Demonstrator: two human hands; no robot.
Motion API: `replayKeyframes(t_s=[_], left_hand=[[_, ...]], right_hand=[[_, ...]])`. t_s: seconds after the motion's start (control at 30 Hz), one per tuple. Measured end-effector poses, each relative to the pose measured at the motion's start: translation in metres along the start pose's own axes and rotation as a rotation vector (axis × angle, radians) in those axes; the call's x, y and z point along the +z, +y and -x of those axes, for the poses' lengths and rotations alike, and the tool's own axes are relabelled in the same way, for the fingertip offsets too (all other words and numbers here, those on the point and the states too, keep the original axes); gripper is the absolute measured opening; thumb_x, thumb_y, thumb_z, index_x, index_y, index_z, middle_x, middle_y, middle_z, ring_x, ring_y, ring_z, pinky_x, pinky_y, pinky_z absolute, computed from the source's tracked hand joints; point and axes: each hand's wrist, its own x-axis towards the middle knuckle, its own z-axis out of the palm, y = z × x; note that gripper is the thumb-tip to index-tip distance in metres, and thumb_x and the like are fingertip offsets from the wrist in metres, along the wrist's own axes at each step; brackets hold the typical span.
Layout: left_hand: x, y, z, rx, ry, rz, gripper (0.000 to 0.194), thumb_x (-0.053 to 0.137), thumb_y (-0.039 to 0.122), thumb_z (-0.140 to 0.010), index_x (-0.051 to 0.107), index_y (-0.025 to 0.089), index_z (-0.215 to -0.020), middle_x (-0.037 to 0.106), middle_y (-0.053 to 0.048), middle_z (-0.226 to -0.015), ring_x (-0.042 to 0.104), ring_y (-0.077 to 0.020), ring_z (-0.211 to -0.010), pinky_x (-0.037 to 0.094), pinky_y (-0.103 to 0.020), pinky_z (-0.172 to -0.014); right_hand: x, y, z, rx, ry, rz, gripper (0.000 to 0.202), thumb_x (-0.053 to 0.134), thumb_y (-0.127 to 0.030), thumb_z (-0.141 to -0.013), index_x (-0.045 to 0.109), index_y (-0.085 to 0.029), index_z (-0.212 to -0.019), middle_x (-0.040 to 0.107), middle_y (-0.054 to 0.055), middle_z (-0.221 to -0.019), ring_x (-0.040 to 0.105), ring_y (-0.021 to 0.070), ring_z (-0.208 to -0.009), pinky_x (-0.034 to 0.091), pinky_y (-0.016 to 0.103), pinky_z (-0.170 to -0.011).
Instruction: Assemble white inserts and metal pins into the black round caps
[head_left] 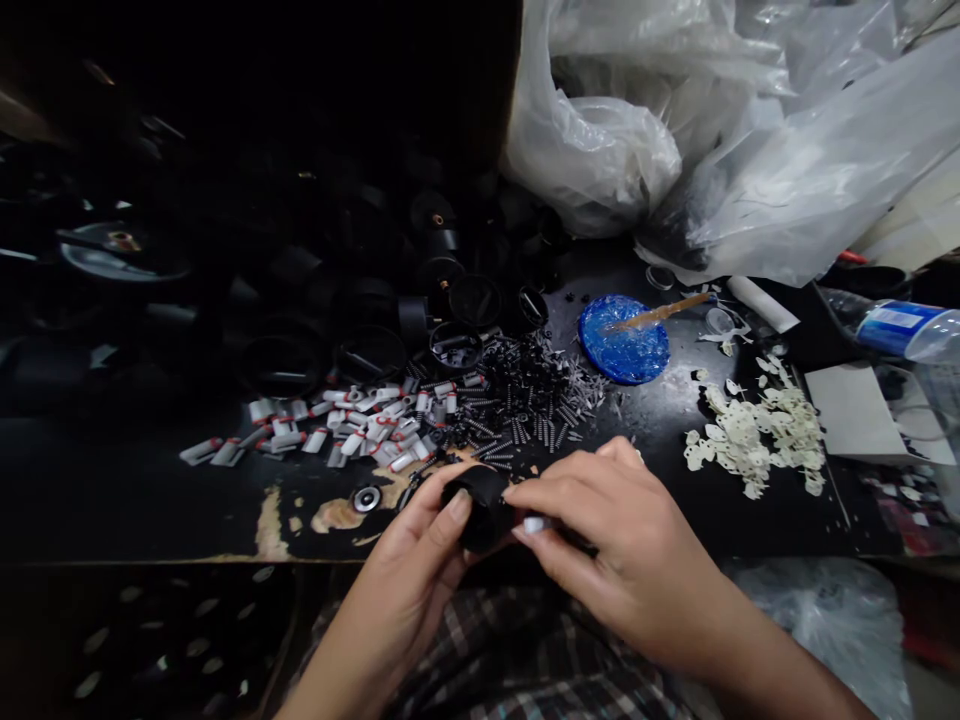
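My left hand (416,550) is closed round a black, hollow, round plastic housing (480,525), held just over the front edge of the table. The thumb lies across its rim. At the housing's right side, my right hand (622,535) pinches a small whitish piece (536,524) between thumb and fingers; most of that piece is hidden. The right index fingertip reaches the housing. Beyond my hands lie a heap of small grey-white cylinders with red bands (375,425) and a pile of small black springs and screw-like parts (536,385). Left of the housing sits a small metal-ringed disc (367,499).
A blue round lid (626,340) with a wooden stick (660,313) across it stands beyond my right hand. Cream-coloured flat pieces (757,430) are heaped at right, near a plastic bottle (907,328). Plastic bags (750,170) fill the back right; dark round housings (367,350) crowd the left.
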Motion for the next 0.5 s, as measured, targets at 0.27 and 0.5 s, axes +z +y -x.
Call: replayKeyframes(t_s=[0.27, 0.5], left_hand=[[-0.009, 0.007, -0.001, 0.092, 0.062, -0.103, 0.03, 0.076, 0.04, -0.074, 0.071, 0.026, -0.1, 0.069, -0.002, -0.103, 0.068, -0.02, -0.085, 0.058, -0.033, -0.079], [-0.022, 0.009, 0.003, 0.341, -0.086, -0.581, 0.017, 0.062, 0.04, -0.086, 0.071, 0.031, -0.099, 0.071, -0.001, -0.099, 0.065, -0.022, -0.098, 0.05, -0.029, -0.086]], right_hand=[[-0.011, 0.0, 0.0, 0.173, -0.285, -0.183, 0.031, 0.056, -0.02, -0.094, 0.055, -0.027, -0.124, 0.063, 0.0, -0.109, 0.059, 0.0141, -0.098, 0.046, 0.026, -0.086], [-0.017, -0.002, 0.0, 0.278, -0.335, -0.303, 0.023, 0.053, -0.028, -0.096, 0.063, -0.02, -0.114, 0.068, 0.004, -0.103, 0.062, 0.0175, -0.094, 0.047, 0.029, -0.083]])
